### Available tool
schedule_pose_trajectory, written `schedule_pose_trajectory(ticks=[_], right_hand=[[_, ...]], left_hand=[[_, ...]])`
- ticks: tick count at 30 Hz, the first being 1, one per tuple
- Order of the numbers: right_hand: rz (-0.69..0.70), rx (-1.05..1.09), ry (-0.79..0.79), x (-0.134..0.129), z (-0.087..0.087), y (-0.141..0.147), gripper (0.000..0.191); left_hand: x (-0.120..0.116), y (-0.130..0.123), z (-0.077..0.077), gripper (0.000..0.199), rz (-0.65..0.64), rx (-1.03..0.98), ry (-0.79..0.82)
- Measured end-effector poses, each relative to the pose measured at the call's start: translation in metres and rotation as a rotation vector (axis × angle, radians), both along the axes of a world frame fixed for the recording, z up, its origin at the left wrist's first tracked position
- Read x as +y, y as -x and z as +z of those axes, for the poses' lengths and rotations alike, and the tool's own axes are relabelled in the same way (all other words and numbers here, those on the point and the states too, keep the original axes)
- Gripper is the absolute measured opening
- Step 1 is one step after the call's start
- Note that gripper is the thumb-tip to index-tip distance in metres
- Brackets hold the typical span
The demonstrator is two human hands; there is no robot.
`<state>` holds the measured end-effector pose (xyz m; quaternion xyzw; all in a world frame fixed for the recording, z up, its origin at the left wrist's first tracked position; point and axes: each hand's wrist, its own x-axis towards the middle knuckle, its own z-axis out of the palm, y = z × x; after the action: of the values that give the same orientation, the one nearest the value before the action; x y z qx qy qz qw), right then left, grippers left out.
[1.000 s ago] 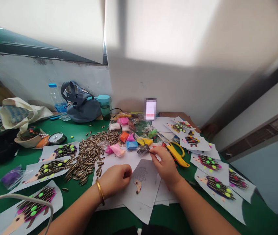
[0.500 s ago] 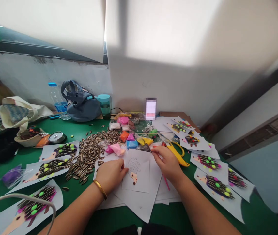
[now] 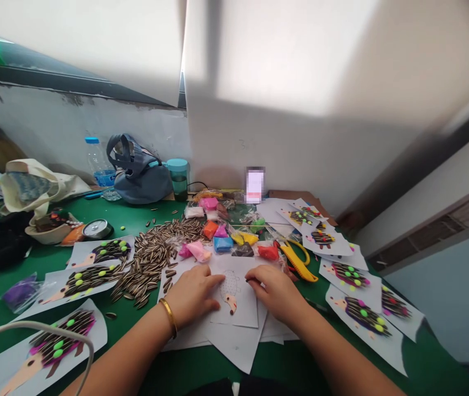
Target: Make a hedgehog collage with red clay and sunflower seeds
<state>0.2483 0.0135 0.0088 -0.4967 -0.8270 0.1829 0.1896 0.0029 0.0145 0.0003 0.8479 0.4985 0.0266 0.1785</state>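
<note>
My left hand (image 3: 195, 294), a gold bangle on its wrist, lies on the sheet of paper (image 3: 240, 313) with thumb and forefinger apart. On that sheet is a printed hedgehog outline (image 3: 229, 283) filled with small marks. Its face (image 3: 231, 302) is covered in peach clay, with a dark eye and nose tip. My right hand (image 3: 273, 287) is at the sheet's right edge, thumb and fingertips closed on a small dark piece that looks like clay. Just beyond the sheet lie a bag of dark brown clay (image 3: 243, 249) and a bag of red clay (image 3: 268, 251).
A heap of sunflower seeds (image 3: 156, 258) lies left of the sheet. Finished hedgehog pictures (image 3: 366, 319) lie at both sides. Yellow-handled scissors (image 3: 300, 261) are at the right. A phone (image 3: 255, 185) leans against the wall; a cable (image 3: 53, 327) crosses the left foreground.
My right hand has drawn back from the brown clay bag toward the hedgehog outline, uncovering the red clay bag. My left hand has shifted slightly right, its fingers spreading on the sheet.
</note>
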Motion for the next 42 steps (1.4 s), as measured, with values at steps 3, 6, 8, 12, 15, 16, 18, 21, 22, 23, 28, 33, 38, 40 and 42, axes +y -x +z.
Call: schedule_pose_trajectory(ticks=[3,6,8,12,15,16,18,21,22,23,28,33,38,40,42], right_hand=[[-0.032,0.023,0.026,-0.004,-0.012,0.003,0.016],[-0.025,0.030,0.031,-0.006,-0.020,0.006,0.013],[-0.012,0.025,0.013,-0.007,-0.023,0.009,0.011],[-0.008,0.005,-0.039,-0.006,-0.026,0.011,0.010],[-0.032,0.017,-0.066,-0.004,-0.029,0.008,0.016],[-0.038,0.025,-0.074,-0.003,-0.030,0.006,0.020],[-0.040,0.033,-0.079,-0.002,-0.031,0.004,0.023],[-0.033,0.007,-0.071,0.000,-0.029,0.000,0.018],[-0.032,-0.007,-0.074,0.000,-0.029,-0.001,0.016],[-0.032,-0.020,-0.084,0.001,-0.028,-0.001,0.016],[-0.040,-0.071,-0.134,0.003,-0.027,-0.005,0.016],[-0.053,-0.100,-0.120,0.003,-0.028,-0.005,0.016],[-0.032,-0.148,-0.096,0.003,-0.029,-0.006,0.016],[-0.025,-0.166,-0.095,0.001,-0.029,-0.007,0.018],[-0.014,-0.185,-0.099,-0.001,-0.026,-0.008,0.020]], left_hand=[[-0.001,-0.002,-0.001,0.061,0.000,0.000,-0.005],[0.000,-0.002,-0.002,0.061,0.000,-0.008,-0.001],[0.001,-0.001,-0.003,0.061,-0.004,-0.015,0.002],[0.001,0.000,-0.004,0.062,-0.006,-0.024,0.012],[0.001,0.000,-0.004,0.062,-0.001,-0.028,0.015],[0.001,0.000,-0.004,0.062,0.000,-0.028,0.017],[0.001,0.000,-0.005,0.062,0.004,-0.027,0.020],[0.002,0.000,-0.005,0.062,0.010,-0.025,0.022],[0.002,0.000,-0.005,0.063,0.011,-0.025,0.023],[0.002,0.000,-0.005,0.063,0.012,-0.027,0.023],[0.002,-0.001,-0.003,0.062,0.018,-0.028,0.030],[0.001,-0.002,-0.001,0.061,0.024,-0.022,0.033],[0.002,-0.001,-0.003,0.063,0.021,-0.034,0.034],[0.002,-0.001,-0.003,0.063,0.020,-0.036,0.031],[0.002,-0.001,-0.003,0.062,0.016,-0.036,0.031]])
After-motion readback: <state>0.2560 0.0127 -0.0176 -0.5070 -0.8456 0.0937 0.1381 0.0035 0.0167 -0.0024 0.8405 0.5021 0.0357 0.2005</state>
